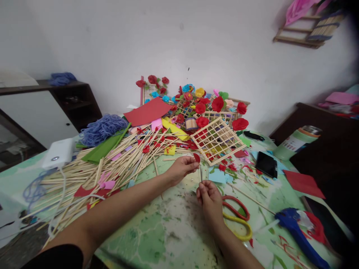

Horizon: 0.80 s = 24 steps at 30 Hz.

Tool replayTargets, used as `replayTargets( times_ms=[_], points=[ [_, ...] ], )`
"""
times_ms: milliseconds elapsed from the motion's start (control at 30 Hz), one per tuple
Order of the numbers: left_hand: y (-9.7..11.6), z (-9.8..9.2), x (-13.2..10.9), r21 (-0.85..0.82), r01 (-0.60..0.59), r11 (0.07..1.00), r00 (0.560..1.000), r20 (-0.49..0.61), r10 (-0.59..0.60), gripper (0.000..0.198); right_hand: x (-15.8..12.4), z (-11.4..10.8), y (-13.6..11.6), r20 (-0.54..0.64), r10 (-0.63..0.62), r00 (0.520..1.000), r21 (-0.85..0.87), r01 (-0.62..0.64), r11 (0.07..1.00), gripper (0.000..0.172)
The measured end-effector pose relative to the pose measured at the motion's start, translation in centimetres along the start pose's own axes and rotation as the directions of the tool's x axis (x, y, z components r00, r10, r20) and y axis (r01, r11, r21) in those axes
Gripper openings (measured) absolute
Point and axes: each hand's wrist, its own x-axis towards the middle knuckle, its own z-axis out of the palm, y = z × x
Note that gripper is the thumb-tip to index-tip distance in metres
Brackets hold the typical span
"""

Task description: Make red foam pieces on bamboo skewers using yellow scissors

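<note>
Left grip [181, 170] pinches red piece [197, 157]; right grip [209, 198] closed round slim metal tool [201, 175]. Tip near left grip: slip could prick fingers, tear red piece.

One head view, wide: looks forward and down over the surface [157, 233] to the wall [117, 45]; left hand [181, 170] and right hand [209, 198] near, wall farther off.

I am facing a plain white wall [112, 45] at twelve o'clock in my view. At nine, a dark-brown cabinet [80, 104] is showing a white door [33, 112] and open shelving; at three, a second dark-brown cabinet [333, 149] is standing. A green-patterned table [151, 239] is spreading toward six, grey floor [33, 243] is showing at eight, and soft light is falling evenly.
</note>
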Motion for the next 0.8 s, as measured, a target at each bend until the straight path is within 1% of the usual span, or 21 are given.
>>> replayTargets(
  times_ms=[67, 167, 267, 400, 533, 800],
  points=[
    [0.1, -0.1, 0.0, 0.025, 0.022, 0.999, 1.0, -0.005, -0.022, 0.029, 0.1, -0.1, 0.1, -0.012, -0.001, 1.0, -0.001, 0.001, 1.0, 0.024],
    [0.2, 0.0, -0.1, 0.091, 0.038, 0.995, 0.999, -0.022, -0.036, 0.029, 0.1, -0.1, 0.1, 0.013, 0.01, 1.0, 0.002, -0.01, 1.0, 0.023],
    [0.4, 0.3, -0.3, 0.166, 0.012, 0.986, 0.999, -0.045, -0.005, 0.027, 0.0, 0.0, 0.2, 0.036, 0.027, 0.999, 0.019, -0.027, 0.999, 0.023],
    [0.6, 0.7, -0.5, 0.241, -0.041, 0.97, 0.997, -0.049, 0.055, 0.026, -0.1, 0.2, 0.1, 0.056, 0.031, 0.998, 0.058, -0.034, 0.998, 0.023],
    [0.7, 0.8, -0.6, 0.28, -0.054, 0.958, 0.995, -0.06, 0.074, 0.025, -0.1, 0.2, 0.1, 0.059, 0.03, 0.998, 0.079, -0.035, 0.996, 0.023],
    [0.6, 0.9, -0.8, 0.309, -0.05, 0.95, 0.997, -0.042, 0.067, 0.024, -0.1, 0.3, -0.2, 0.059, 0.026, 0.998, 0.106, -0.032, 0.994, 0.025]
  ],
)
